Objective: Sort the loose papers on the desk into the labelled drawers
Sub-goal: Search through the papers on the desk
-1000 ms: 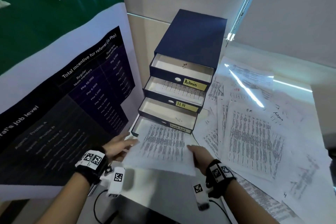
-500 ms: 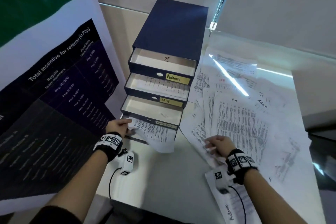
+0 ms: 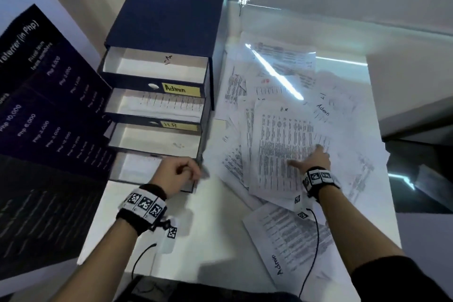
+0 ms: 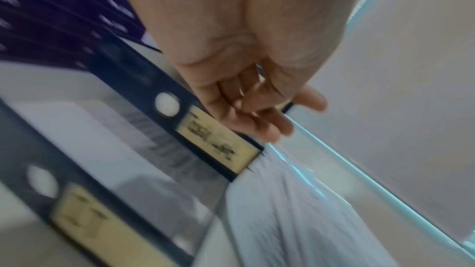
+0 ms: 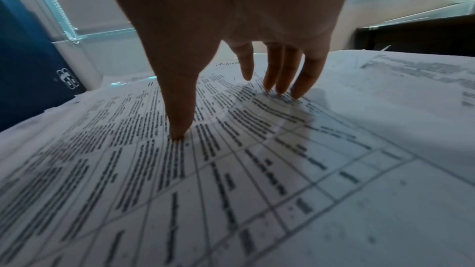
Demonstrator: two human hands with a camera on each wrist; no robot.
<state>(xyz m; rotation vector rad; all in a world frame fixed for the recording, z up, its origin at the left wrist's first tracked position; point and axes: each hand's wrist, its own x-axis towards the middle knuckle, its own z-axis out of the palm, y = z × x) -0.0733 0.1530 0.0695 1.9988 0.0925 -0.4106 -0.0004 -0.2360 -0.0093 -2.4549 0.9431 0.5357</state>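
The right hand (image 3: pixel 315 160) lies flat on the topmost printed sheet (image 3: pixel 284 144) of the loose papers (image 3: pixel 343 130) spread over the tabletop (image 3: pixel 208 240), its fingers (image 5: pixel 282 72) straight and spread, tips and thumb pressing directly on the sheet with nothing gripped; the sheet is white, covered in dense table rows and marked "HR" by hand at its far edge. The left hand (image 3: pixel 177 174) hovers at the front of the bottom drawer (image 3: pixel 137 169) of the navy drawer unit (image 3: pixel 169 19), fingers loosely curled and holding nothing, with white paper lying in that drawer just beyond them. Above it, three more drawers stand pulled out, two labelled "Admin" (image 3: pixel 181 89) and "HR" (image 3: pixel 179 126).
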